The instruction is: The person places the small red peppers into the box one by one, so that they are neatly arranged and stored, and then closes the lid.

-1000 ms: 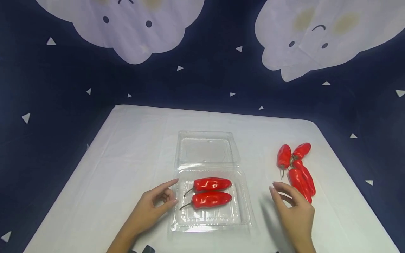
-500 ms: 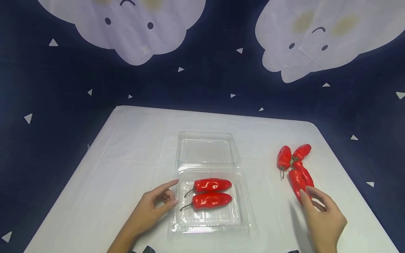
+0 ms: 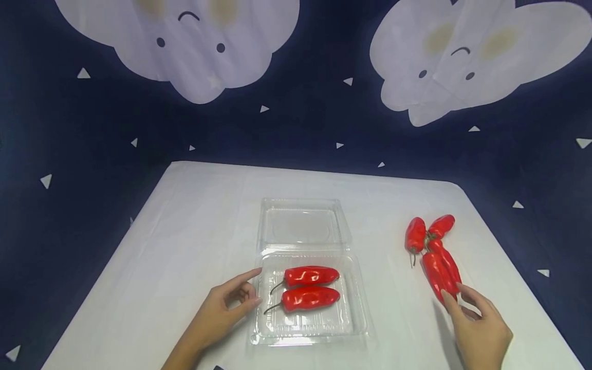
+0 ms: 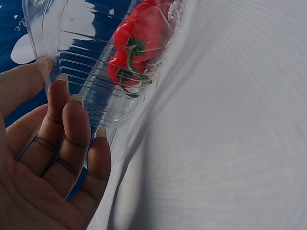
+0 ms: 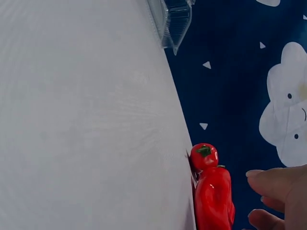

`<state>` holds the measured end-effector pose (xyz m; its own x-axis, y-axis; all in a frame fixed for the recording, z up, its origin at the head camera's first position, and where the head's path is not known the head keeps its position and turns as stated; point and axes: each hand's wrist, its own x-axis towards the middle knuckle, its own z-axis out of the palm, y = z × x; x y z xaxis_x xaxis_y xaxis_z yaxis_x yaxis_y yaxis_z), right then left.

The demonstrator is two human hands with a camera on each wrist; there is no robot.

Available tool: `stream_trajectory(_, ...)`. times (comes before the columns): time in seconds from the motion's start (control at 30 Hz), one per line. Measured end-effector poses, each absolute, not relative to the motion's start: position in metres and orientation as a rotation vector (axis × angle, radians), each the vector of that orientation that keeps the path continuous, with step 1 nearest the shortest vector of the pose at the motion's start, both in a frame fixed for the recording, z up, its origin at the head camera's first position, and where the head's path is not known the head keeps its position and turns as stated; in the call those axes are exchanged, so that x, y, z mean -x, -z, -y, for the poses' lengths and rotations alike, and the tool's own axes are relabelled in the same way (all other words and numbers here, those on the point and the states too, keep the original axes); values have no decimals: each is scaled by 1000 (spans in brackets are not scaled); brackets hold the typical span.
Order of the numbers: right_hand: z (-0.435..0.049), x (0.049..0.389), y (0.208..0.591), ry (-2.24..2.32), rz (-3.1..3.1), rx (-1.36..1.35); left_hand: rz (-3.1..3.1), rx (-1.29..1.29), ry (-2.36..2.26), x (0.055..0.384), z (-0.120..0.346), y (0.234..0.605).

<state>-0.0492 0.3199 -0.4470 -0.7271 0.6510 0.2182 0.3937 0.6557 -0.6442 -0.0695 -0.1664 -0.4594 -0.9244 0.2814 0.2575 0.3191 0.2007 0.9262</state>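
Two red peppers [image 3: 311, 288] lie side by side in the base of a clear plastic clamshell box [image 3: 319, 328], their stems pointing left. My left hand [image 3: 226, 308] touches the box's left rim with thumb and index finger, the other fingers loosely bent; the left wrist view also has this hand [image 4: 62, 153] against the clear wall. At the right lies a cluster of several red peppers [image 3: 435, 270]. My right hand [image 3: 481, 329] is at the cluster's near end, thumb and index finger apart. In the right wrist view a gap shows between the hand [image 5: 280, 191] and the red pepper [image 5: 213, 196].
The clear lid [image 3: 302, 223] lies folded back behind the box base. A white cloth covers the table [image 3: 185, 231]. Behind its far edge hangs a dark blue backdrop [image 3: 300, 123] with clouds and small triangles.
My right hand has moved rightward and toward me, from left of the pepper cluster to its near end. The left hand stays at the box rim. The head view has tilted slightly.
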Motion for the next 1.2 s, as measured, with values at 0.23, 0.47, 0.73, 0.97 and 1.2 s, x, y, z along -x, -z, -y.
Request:
stream_trajectory(0.23,-321,45,455,-800,2485,840,2404,609,1891,66,164,464)
stream_trajectory(0.47,-322,45,457,-787,2537,864,2405,610,1887,67,164,462)
stream_trajectory(0.73,-328,49,462,-741,2577,843,2398,605,1909,67,165,461)
stream_trajectory(0.97,-333,55,467,-769,2588,852,2396,620,1893,67,165,460)
stream_trajectory(1.2,-334,54,469,-783,2564,823,2394,621,1886,67,165,459)
